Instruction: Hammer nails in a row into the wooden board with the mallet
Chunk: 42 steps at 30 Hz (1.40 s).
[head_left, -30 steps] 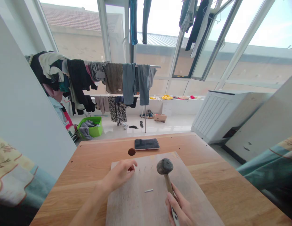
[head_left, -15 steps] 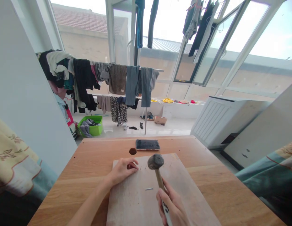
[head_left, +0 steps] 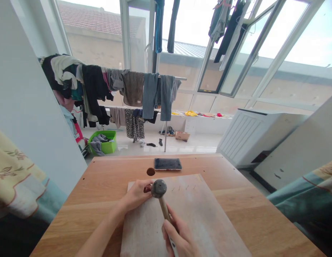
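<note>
My right hand (head_left: 179,237) grips the wooden handle of a mallet (head_left: 159,188), whose dark round head is down beside my left fingertips. My left hand (head_left: 137,194) rests on the far left part of a pale wooden board (head_left: 206,221), fingers pinched together on something small that I cannot make out, hidden behind the mallet head. Several small nails (head_left: 186,187) stand in a row near the board's far edge.
The board lies on a wooden table (head_left: 101,192) with a round hole (head_left: 150,171). A phone (head_left: 167,164) lies face up beyond the board. Past the table are a clothes rack (head_left: 144,92), a green basket (head_left: 104,142) and a white cabinet (head_left: 251,135).
The mallet has swung left and down, from over the board's middle to right beside my left fingertips. The loose nail lying on the board is now hidden behind the handle. My left hand stayed put.
</note>
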Available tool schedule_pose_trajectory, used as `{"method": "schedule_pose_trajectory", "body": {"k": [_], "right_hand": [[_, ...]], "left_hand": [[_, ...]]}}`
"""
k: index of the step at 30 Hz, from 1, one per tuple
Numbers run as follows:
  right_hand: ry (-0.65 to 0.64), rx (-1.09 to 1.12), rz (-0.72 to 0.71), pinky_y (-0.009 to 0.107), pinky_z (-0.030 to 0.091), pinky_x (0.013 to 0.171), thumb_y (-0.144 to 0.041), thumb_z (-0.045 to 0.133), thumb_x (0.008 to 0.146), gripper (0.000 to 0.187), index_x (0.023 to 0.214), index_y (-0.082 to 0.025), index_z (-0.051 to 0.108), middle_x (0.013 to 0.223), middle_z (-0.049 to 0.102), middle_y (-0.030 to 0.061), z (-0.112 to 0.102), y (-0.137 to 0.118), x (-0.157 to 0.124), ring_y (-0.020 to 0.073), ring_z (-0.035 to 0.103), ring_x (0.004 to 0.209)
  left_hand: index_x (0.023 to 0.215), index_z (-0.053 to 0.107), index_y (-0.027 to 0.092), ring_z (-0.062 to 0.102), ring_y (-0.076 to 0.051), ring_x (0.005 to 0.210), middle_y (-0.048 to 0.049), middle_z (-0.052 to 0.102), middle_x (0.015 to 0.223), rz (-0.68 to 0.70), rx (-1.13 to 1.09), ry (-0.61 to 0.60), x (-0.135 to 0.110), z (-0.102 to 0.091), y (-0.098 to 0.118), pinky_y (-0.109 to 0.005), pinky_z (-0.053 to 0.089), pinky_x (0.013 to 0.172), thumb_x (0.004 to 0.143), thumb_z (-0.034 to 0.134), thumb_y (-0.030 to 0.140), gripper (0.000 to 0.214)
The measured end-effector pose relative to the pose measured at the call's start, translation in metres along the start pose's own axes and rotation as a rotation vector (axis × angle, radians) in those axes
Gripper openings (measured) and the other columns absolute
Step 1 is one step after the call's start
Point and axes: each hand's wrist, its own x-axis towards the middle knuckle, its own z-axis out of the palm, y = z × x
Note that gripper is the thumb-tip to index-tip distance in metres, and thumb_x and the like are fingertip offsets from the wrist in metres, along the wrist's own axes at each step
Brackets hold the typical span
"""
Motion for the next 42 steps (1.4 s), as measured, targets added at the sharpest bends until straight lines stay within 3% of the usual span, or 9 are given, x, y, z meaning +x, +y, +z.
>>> {"method": "schedule_pose_trajectory", "body": {"k": [5, 15, 20, 25, 28, 30, 32, 36, 42], "right_hand": [[0.076, -0.017, -0.004, 0.017, 0.037, 0.035, -0.062, 0.069, 0.084, 0.072, 0.143, -0.021, 0.057, 0.063, 0.060, -0.0055, 0.000, 0.006, 0.000, 0.0069, 0.046, 0.036], [0.055, 0.065, -0.019, 0.014, 0.030, 0.031, -0.060, 0.071, 0.083, 0.076, 0.144, -0.018, 0.053, 0.062, 0.059, -0.0072, -0.002, -0.003, 0.002, 0.0034, 0.041, 0.031], [0.151, 0.275, -0.087, 0.013, 0.036, 0.027, -0.063, 0.075, 0.081, 0.068, 0.131, -0.019, 0.059, 0.067, 0.060, -0.0066, -0.015, -0.026, 0.000, 0.0026, 0.043, 0.030], [0.149, 0.347, -0.136, 0.013, 0.039, 0.024, -0.053, 0.073, 0.087, 0.036, 0.082, -0.019, 0.064, 0.057, 0.053, -0.0088, -0.029, -0.037, 0.001, 0.0017, 0.036, 0.027], [0.176, 0.380, -0.168, 0.012, 0.040, 0.024, -0.050, 0.075, 0.087, 0.032, 0.087, -0.020, 0.064, 0.060, 0.057, -0.0077, -0.030, -0.036, 0.003, 0.0026, 0.039, 0.029], [0.199, 0.401, -0.172, 0.013, 0.040, 0.024, -0.049, 0.078, 0.084, 0.033, 0.087, -0.020, 0.064, 0.061, 0.057, -0.0075, -0.029, -0.036, 0.004, 0.0031, 0.040, 0.030], [0.206, 0.399, -0.156, 0.013, 0.039, 0.022, -0.053, 0.080, 0.080, 0.038, 0.079, -0.019, 0.063, 0.058, 0.055, -0.0079, -0.027, -0.038, 0.004, 0.0029, 0.039, 0.028], [0.212, 0.376, -0.114, 0.014, 0.039, 0.022, -0.056, 0.081, 0.077, 0.042, 0.076, -0.018, 0.062, 0.060, 0.056, -0.0075, -0.023, -0.042, 0.004, 0.0018, 0.037, 0.028], [0.147, 0.381, -0.086, 0.012, 0.041, 0.024, -0.052, 0.078, 0.082, 0.040, 0.099, -0.019, 0.065, 0.065, 0.058, -0.0084, -0.016, -0.045, -0.001, 0.0014, 0.039, 0.030]], "left_hand": [[0.088, 0.073, 0.014, 0.051, -0.013, 0.065, 0.0032, 0.062, 0.069, 0.001, 0.038, 0.012, -0.001, -0.001, 0.006, -0.021, 0.038, 0.062, 0.077, 0.057, 0.016, 0.020], [0.094, 0.063, 0.018, 0.052, -0.013, 0.067, 0.0043, 0.058, 0.072, -0.053, 0.086, -0.009, 0.000, -0.001, 0.004, -0.022, 0.040, 0.062, 0.074, 0.068, 0.022, 0.021], [0.086, 0.054, 0.020, 0.054, -0.014, 0.070, 0.0020, 0.058, 0.083, 0.101, 0.315, 0.104, -0.006, -0.002, 0.042, -0.025, 0.043, 0.065, 0.079, 0.063, 0.017, 0.011], [0.091, 0.065, 0.019, 0.064, -0.021, 0.080, -0.0057, 0.069, 0.088, 0.464, 0.860, -0.223, -0.025, 0.049, 0.082, -0.033, 0.046, 0.073, 0.084, 0.060, 0.008, 0.014], [0.095, 0.069, 0.012, 0.065, -0.023, 0.074, -0.0098, 0.071, 0.083, 0.549, 1.150, -0.254, -0.033, 0.089, 0.080, -0.035, 0.044, 0.063, 0.087, 0.061, 0.010, 0.012], [0.096, 0.070, 0.010, 0.064, -0.022, 0.072, -0.0090, 0.071, 0.081, 0.557, 1.198, -0.236, -0.033, 0.100, 0.075, -0.034, 0.043, 0.060, 0.088, 0.060, 0.009, 0.013], [0.095, 0.069, 0.011, 0.065, -0.022, 0.075, -0.0083, 0.070, 0.082, 0.582, 1.180, -0.251, -0.030, 0.094, 0.072, -0.034, 0.046, 0.063, 0.085, 0.062, 0.007, 0.013], [0.093, 0.068, 0.016, 0.067, -0.020, 0.083, -0.0047, 0.070, 0.090, 0.487, 0.869, -0.230, -0.022, 0.049, 0.063, -0.029, 0.051, 0.073, 0.078, 0.060, 0.000, 0.023], [0.091, 0.069, 0.020, 0.064, -0.014, 0.072, -0.0005, 0.070, 0.085, 0.160, 0.224, 0.306, -0.025, 0.001, 0.012, -0.025, 0.052, 0.072, 0.086, 0.055, 0.015, 0.017]]}}
